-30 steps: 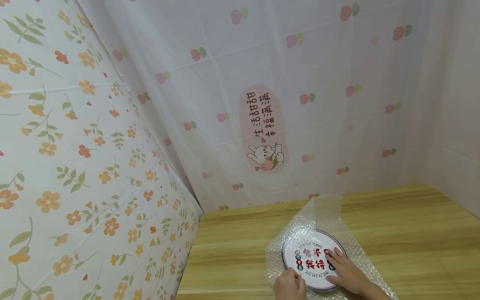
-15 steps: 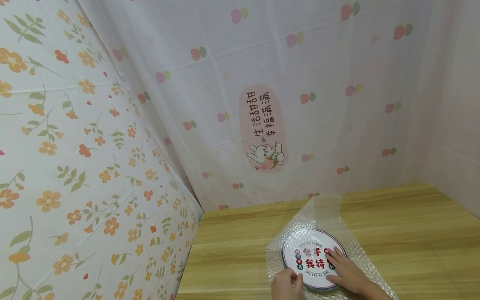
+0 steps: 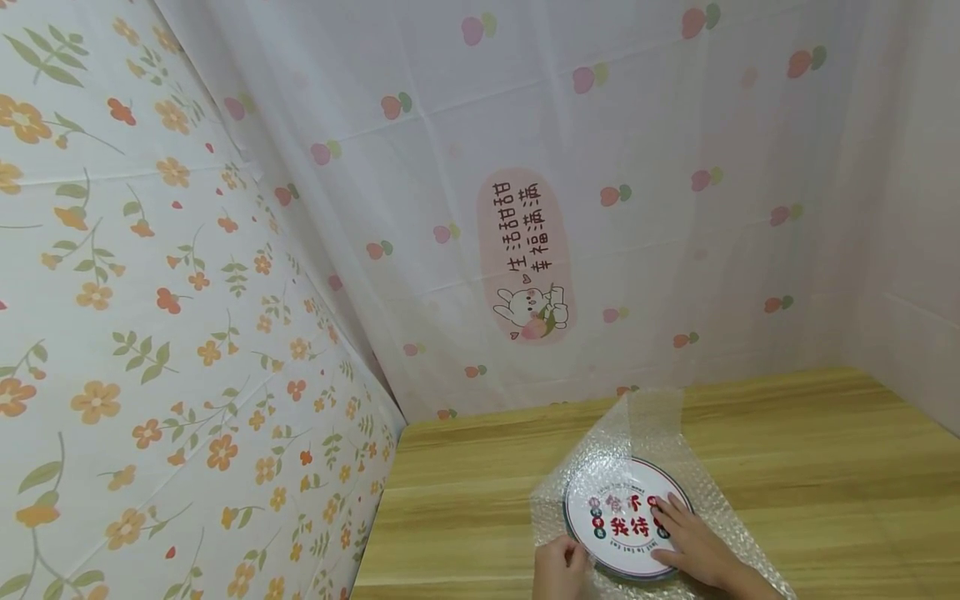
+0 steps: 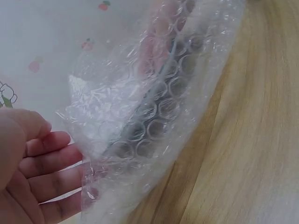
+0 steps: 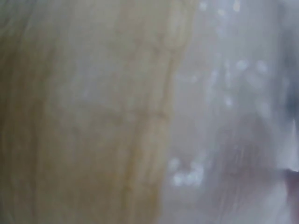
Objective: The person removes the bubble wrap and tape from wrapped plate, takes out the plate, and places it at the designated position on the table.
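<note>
A round white plate [image 3: 637, 554] with red characters and a dark rim lies on a sheet of bubble wrap [image 3: 723, 508]. A flap of the wrap covers the plate's upper left part. At the plate's lower left edge my left hand [image 3: 557, 567] holds the wrap's edge with curled fingers. Up close in the left wrist view, the fingertips of the left hand [image 4: 44, 168] meet the crumpled wrap [image 4: 140, 116], the plate's dark rim showing through. My right hand [image 3: 697, 550] rests on the plate's right side, fingers spread. The right wrist view is blurred.
The wood-grain table [image 3: 465, 500] extends on both sides of the wrap. A patterned white curtain [image 3: 420, 192] hangs along its back edge, and a floral cloth [image 3: 187, 333] borders the left side. A pale panel [image 3: 907, 250] stands at the right.
My left hand has shifted slightly left and away from the plate's lower left edge. The right hand and the plate have stayed in place.
</note>
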`<state>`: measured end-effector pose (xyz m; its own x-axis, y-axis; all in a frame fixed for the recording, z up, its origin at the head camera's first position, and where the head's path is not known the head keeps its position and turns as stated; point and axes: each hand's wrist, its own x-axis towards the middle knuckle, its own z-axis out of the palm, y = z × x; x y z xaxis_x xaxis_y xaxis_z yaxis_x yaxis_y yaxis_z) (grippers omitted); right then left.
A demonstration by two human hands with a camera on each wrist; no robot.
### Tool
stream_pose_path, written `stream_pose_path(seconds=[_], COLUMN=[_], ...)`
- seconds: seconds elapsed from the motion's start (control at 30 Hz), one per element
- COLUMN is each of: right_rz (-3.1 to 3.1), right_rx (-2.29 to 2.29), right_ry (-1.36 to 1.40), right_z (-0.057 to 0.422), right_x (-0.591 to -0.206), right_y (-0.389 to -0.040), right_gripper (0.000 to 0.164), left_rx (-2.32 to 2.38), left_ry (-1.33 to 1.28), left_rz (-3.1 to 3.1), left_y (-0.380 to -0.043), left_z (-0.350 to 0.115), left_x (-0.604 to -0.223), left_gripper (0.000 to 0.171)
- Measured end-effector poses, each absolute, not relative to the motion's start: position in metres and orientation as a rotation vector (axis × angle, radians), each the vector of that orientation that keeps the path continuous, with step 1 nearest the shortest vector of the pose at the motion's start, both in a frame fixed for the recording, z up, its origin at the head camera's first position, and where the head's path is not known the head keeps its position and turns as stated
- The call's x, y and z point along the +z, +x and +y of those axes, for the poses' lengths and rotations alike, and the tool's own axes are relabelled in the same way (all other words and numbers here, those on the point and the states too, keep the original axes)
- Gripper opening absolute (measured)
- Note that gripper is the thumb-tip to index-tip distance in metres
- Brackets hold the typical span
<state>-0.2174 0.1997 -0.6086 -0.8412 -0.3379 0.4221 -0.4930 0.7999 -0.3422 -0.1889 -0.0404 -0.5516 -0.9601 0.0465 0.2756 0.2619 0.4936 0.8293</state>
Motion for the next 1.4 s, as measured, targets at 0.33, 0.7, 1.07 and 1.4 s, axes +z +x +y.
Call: stream_pose_path(seconds=[0.33,0.7,1.07,1.4], right_rz=[-2.674,-2.628,-2.693,-2.628], right_rx=[0.642,0.626,0.676,0.641], right_ry=[0.611,0.641,0.611,0.66], right_z=[0.199,0.199,0.198,0.199], right_x=[-0.606,-0.606,-0.603,-0.606], right_y=[-0.216,-0.216,-0.215,-0.216], right_gripper=[0.063,0.061,0.062,0.06], left_rx=[-1.691,-1.739,-1.696,-1.888], left_ry=[-0.213,-0.221,-0.26,-0.173], left_rz=[-2.484,-2.486,-2.53,-2.493], left_y=[-0.19,-0.189,-0.19,-0.187], left_z=[-0.048,-0.056,-0.062,-0.067], left_x=[-0.554,-0.554,-0.555,-0.556], left_gripper=[0.018,0.014,0.02,0.019])
